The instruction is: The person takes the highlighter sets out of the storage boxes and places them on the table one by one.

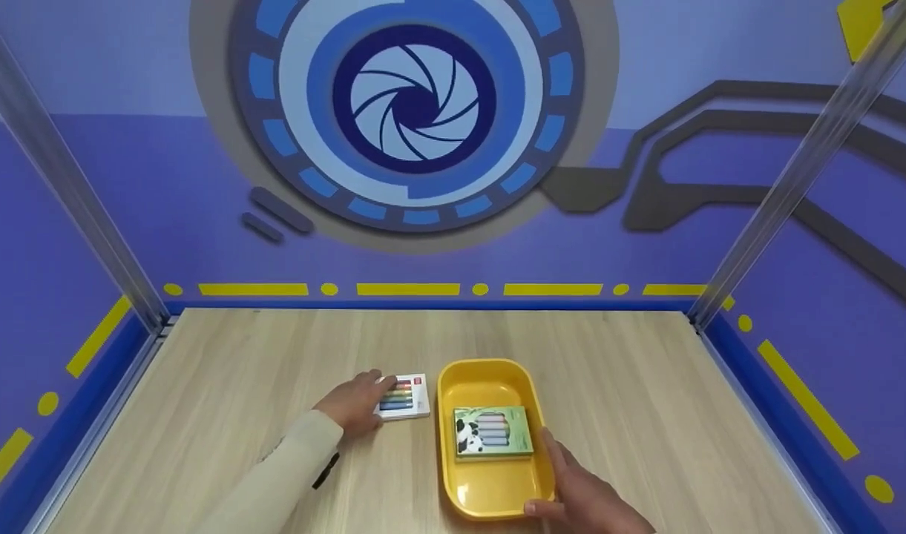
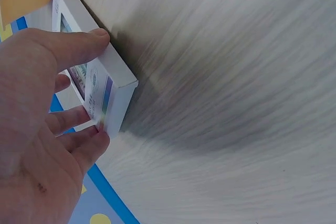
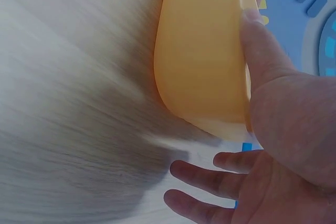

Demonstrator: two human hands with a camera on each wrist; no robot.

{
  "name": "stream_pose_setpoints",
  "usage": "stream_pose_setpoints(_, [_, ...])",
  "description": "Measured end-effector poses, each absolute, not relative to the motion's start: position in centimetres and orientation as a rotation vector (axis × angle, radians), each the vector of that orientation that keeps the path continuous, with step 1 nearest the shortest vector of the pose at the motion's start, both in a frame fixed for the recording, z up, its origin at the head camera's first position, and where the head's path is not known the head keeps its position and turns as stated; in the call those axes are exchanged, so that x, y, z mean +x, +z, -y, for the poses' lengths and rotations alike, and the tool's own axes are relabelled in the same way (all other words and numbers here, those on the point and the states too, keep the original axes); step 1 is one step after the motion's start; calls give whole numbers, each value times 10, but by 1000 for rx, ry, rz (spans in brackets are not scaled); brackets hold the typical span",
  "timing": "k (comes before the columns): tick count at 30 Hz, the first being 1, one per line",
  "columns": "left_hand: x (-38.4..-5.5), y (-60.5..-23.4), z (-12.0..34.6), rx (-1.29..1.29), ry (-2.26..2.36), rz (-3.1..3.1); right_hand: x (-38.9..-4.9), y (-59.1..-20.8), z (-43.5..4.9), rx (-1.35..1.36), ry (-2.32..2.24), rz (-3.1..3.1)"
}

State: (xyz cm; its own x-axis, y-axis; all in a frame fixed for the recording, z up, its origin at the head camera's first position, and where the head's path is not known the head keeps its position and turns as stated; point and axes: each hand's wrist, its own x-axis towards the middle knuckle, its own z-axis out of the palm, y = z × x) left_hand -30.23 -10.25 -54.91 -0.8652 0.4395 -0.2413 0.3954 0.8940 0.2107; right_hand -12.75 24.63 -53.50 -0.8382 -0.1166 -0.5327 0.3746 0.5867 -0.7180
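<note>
In the head view, my left hand [image 1: 355, 402] holds a flat white box of crayons [image 1: 417, 397] left of the tray. The left wrist view shows this crayon box [image 2: 113, 66] tilted, with the thumb [image 2: 84, 45] on one edge and fingertips at the opposite side. My right hand [image 1: 593, 493] grips the near right corner of a yellow tray [image 1: 497, 493], thumb at the near rim. In the right wrist view, the thumb lies along the wall of the yellow tray [image 3: 205, 51], while several other fingers are spread away from it. Inside the tray lies a green panda-printed crayon box [image 1: 493, 432].
A light wood table [image 1: 237, 371] carries everything. Purple printed walls [image 1: 148, 200] enclose its back and sides, with metal posts [image 1: 74, 170] at the corners. A dark strap [image 1: 325, 471] shows by the left sleeve.
</note>
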Motion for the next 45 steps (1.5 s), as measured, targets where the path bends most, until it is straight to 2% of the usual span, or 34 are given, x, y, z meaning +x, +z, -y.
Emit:
stream_pose_setpoints(8, [-300,-550,104,695,260,-2804,-125,-534,-247,136,-1212,-2300])
stream_pose_setpoints(24, [-298,-546,102,623,273,-2795,-127,-533,-245,242,-1258,-2236])
stream_pose_setpoints(45, [-295,-541,110,619,272,-2805,-128,-535,-244,231,-1247,-2250])
